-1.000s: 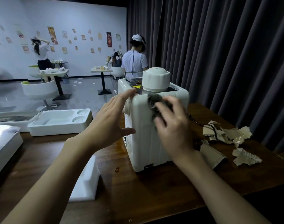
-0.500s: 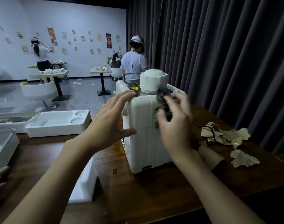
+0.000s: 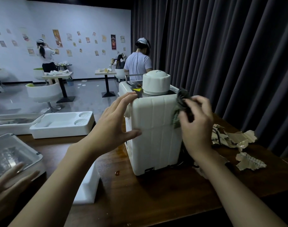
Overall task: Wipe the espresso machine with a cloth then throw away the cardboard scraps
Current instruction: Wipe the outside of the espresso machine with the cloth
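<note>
White plastic, ribbed on the side facing us: the machine [image 3: 153, 133] stands upright on the wood table [image 3: 156, 194], w/ a round white cap [image 3: 156, 82] on top. Our left hand [image 3: 113, 126] is spread, fingers straight, tips resting on the machine's top left edge and thumb laid flat across the near face; it grips nothing. Our right hand [image 3: 197, 126] has its fingers curled round the cloth [image 3: 181, 102], a dark grey bunched rag, pinching it vs. the machine's upper right corner. That spot is blurred, so we can't tell how much of the cloth touches the casing. The scraps are on the table to the right of the machine, toward the dark curtain [image 3: 221, 54]: a crumpled heap [image 3: 235, 138] further back, and one corrugated piece [image 3: 249, 162] nearer us, apart from the heap. Neither hand touches them. Left of the machine we see a foam block [image 3: 89, 184] partly under our left forearm, a foam tray [image 3: 61, 133] w/ two round recesses further back, and at far left a box [image 3: 17, 149] w/ a shiny clear lid. Another hand [image 3: 10, 177], fingers straight, shows at bottom left, just beside that box. A small brown spot [image 3: 117, 173] sits on the table near the machine's front left corner. In the bkgd, a person in a white tee [image 3: 138, 64] and a second person [image 3: 47, 58] stand by small tables, both w/ white headgear, backs to us.
</note>
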`<action>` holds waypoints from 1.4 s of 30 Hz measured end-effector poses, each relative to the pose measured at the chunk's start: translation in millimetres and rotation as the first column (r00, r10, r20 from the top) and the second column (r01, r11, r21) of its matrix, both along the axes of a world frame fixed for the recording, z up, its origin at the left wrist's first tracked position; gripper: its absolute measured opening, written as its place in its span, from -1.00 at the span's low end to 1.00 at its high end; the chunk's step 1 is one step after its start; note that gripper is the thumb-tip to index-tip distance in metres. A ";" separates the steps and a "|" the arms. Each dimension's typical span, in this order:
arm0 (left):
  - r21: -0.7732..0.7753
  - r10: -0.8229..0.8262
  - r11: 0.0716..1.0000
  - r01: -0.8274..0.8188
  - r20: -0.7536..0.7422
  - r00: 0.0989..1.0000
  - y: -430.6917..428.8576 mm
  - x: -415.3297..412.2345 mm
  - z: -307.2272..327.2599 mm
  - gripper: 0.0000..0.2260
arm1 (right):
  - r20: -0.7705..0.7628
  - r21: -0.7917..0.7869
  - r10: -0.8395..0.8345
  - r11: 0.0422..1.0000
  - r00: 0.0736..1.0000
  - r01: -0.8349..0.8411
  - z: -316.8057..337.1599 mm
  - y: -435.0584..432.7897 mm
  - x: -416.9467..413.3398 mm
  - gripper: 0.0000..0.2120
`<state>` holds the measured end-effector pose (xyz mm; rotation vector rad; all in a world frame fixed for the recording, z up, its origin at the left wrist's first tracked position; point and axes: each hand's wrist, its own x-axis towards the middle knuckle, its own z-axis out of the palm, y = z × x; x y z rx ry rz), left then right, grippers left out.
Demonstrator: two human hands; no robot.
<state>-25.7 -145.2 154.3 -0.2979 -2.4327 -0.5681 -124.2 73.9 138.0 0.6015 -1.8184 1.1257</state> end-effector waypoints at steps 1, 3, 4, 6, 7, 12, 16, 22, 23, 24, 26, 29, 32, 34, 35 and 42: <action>0.009 0.000 1.000 0.000 -0.009 1.000 2.0 -0.3 0.1 -0.17 | 0.035 -0.052 -0.018 0.998 0.999 0.020 -0.9 4.4 -3.4 -0.70; 0.014 0.021 1.000 -0.021 -0.030 0.999 6.1 -1.4 -1.7 -0.20 | 0.063 -0.097 -0.036 0.994 0.997 0.042 -3.9 7.2 -4.3 -0.72; 0.025 0.047 0.999 -0.046 -0.033 0.998 8.7 -1.7 -3.5 -0.21 | 0.060 -0.091 -0.045 0.995 0.997 0.050 -6.4 5.3 -1.9 -0.72; 0.075 0.131 0.989 -0.129 -0.023 0.991 15.3 -0.6 -7.7 -0.21 | 0.034 -0.032 -0.035 0.999 0.999 0.036 -14.1 -3.2 6.7 -0.71; 0.094 0.177 0.980 -0.174 -0.023 0.984 18.7 0.3 -9.8 -0.22 | 0.015 0.026 -0.002 1.000 1.000 0.002 -20.2 -8.0 11.1 -0.70; 0.184 0.275 0.947 -0.265 -0.035 0.961 32.0 3.3 -17.5 -0.23 | 0.004 0.288 0.170 0.944 0.985 -0.164 -45.1 -13.4 17.1 -0.68; 0.264 0.311 0.921 -0.287 -0.052 0.949 43.0 -1.1 -17.7 -0.27 | 0.082 0.063 0.127 0.989 0.988 -0.132 -29.6 3.2 12.3 -0.68; 0.394 0.324 0.877 -0.276 -0.058 0.944 61.1 -10.4 -7.9 -0.36 | 0.336 -0.227 0.388 0.918 0.859 -0.326 3.4 37.6 -22.4 -0.73; 0.419 0.326 0.867 -0.270 -0.067 0.943 64.7 -12.6 -5.0 -0.39 | 0.342 -0.237 0.453 0.890 0.824 -0.390 6.2 40.4 -24.3 -0.74; 0.451 0.330 0.853 -0.261 -0.078 0.941 67.3 -15.2 -2.7 -0.43 | 0.345 -0.253 0.509 0.859 0.788 -0.445 7.8 42.2 -24.7 -0.74; 0.532 0.335 0.813 -0.235 -0.098 0.937 68.6 -20.9 -0.3 -0.49 | 0.353 -0.299 0.602 0.798 0.716 -0.524 8.0 43.1 -25.2 -0.73; 0.642 0.310 0.744 -0.184 -0.089 0.946 62.2 -25.1 0.1 -0.49 | 0.351 -0.326 0.632 0.774 0.691 -0.543 4.3 41.8 -25.1 -0.75; 0.673 0.279 0.724 -0.152 -0.085 0.957 53.3 -23.3 1.1 -0.51 | 0.346 -0.332 0.630 0.775 0.695 -0.538 1.3 39.0 -20.0 -0.77; 0.688 0.252 0.715 -0.125 -0.086 0.964 45.3 -21.5 1.1 -0.53 | 0.335 -0.316 0.638 0.769 0.693 -0.555 0.3 35.0 -10.6 -0.75; 0.695 0.237 0.711 -0.110 -0.088 0.968 39.7 -20.0 1.6 -0.55 | 0.326 -0.312 0.651 0.759 0.686 -0.572 -0.4 32.1 -4.4 -0.75; 0.529 0.162 0.830 -0.178 0.077 0.984 7.3 -3.4 24.3 -0.58 | 0.328 -0.216 0.692 0.718 0.643 -0.662 0.7 22.1 1.6 -0.71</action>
